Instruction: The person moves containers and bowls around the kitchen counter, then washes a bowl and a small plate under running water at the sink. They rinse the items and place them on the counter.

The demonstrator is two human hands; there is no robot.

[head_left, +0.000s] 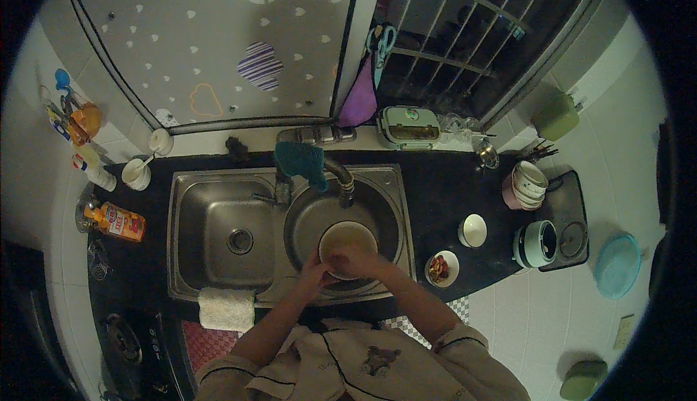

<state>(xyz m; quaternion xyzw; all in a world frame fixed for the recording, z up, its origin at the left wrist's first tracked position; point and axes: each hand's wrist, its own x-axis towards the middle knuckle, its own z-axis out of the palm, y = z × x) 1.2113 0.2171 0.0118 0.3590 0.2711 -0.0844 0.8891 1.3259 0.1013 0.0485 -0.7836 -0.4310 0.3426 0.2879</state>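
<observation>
A pale round bowl [349, 228] sits low over the round sink basin [301, 219], below the faucet [345, 192]. My left hand [314, 273] grips the bowl at its near left side. My right hand [351, 261] reaches inside the bowl from the right. Its fingers are blurred and partly hidden, so I cannot make out whether they hold anything. A teal cloth [300, 160] hangs over the faucet fittings behind the bowl.
The rectangular basin [210, 219] lies to the left, with a white towel [226, 309] over its front edge. On the right counter stand a small white bowl [473, 230], a bowl of reddish pieces [441, 269] and stacked bowls [528, 183]. An orange bottle [120, 222] lies far left.
</observation>
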